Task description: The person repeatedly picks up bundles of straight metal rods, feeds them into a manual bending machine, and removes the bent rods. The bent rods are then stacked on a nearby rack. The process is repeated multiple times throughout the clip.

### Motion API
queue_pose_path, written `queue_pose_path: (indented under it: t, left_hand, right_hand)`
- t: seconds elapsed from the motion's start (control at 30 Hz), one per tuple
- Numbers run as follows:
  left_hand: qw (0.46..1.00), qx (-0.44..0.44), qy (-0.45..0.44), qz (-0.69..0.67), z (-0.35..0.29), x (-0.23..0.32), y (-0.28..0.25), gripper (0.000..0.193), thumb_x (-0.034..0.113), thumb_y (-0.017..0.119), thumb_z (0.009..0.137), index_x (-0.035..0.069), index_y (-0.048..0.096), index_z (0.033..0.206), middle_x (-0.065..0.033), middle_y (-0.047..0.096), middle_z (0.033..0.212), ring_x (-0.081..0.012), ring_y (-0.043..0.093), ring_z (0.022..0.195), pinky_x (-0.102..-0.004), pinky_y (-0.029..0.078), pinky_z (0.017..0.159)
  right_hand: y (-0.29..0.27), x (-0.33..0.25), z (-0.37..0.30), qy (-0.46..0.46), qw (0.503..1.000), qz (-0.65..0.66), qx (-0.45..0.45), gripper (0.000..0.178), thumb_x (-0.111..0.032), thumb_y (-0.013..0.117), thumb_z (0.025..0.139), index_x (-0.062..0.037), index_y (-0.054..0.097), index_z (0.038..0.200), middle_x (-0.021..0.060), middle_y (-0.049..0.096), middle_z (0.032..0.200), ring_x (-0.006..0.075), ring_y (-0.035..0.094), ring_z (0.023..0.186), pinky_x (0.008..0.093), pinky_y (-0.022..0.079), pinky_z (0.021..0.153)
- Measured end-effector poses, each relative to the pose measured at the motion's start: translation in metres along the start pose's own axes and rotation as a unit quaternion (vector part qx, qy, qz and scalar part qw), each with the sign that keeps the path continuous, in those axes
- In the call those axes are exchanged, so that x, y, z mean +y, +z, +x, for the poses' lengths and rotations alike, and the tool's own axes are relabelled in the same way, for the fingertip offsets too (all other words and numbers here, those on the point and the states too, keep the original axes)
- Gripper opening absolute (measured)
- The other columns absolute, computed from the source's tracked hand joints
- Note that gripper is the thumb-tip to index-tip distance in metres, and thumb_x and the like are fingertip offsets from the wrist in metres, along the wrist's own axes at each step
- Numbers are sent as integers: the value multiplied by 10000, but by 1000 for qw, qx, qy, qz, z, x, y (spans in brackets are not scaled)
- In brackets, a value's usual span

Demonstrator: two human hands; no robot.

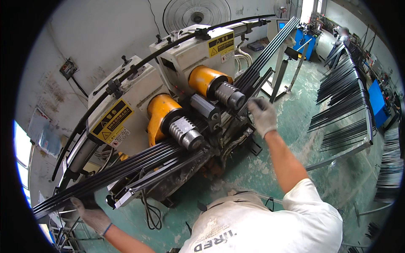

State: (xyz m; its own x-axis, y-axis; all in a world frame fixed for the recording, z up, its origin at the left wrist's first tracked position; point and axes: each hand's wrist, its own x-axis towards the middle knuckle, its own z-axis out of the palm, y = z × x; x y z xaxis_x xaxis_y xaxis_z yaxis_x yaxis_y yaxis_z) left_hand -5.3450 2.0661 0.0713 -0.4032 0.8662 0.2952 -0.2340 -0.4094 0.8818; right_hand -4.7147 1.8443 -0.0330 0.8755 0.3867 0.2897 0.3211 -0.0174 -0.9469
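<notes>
A bundle of long black tubes [122, 168] runs slantwise through a bending machine [141, 90]. My left hand [93, 218], in a pale glove, is at the near left end of the bundle, just below it. One digit stretches up toward the tubes; I cannot tell whether it touches them. My right hand [263, 114], gloved too, hovers beside the machine's right-hand ribbed steel roller [228, 93]. Its fingers are loosely bent, and nothing shows in them. A second ribbed roller [183, 130] sits over the tubes. Each roller is mounted on an orange arm [162, 111].
Racks of black tubes [341, 95] stand on the right across the green floor [295, 122]. A large fan [196, 17] is behind the machine. A blue machine [304, 44] stands farther back, with a person [342, 39] near the racks. Cables [152, 211] hang below the machine.
</notes>
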Motion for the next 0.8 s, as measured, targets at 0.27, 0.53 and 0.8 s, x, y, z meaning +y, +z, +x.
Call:
queue_pose_path:
  t: [0.27,0.53,0.8]
  left_hand:
    - [993,-82,80,34,28,79,123,467,317,752,1100,-24,757,1421,-96,781,1314,-183,751,1170,-351,634,959]
    - [911,-150,296,246,-10,107,263,537,520,740,1095,31,799,1309,-4,743,996,-83,511,696,-302,455,642]
    - [838,-342,319,281,-79,115,384,228,154,634,1047,9,593,1217,-39,627,755,-187,651,637,-382,570,569]
  right_hand:
    - [-36,-86,160,-127,974,-137,131,316,-404,786,1020,-144,863,1182,120,867,1091,303,835,1055,396,620,966]
    - [-36,-195,260,-167,916,-282,233,699,-545,781,998,-115,645,1533,218,738,1490,411,727,1346,493,553,1180]
    - [7,-305,288,-113,981,-121,101,1044,-728,794,966,39,544,1630,285,725,1468,390,718,1380,502,579,1197]
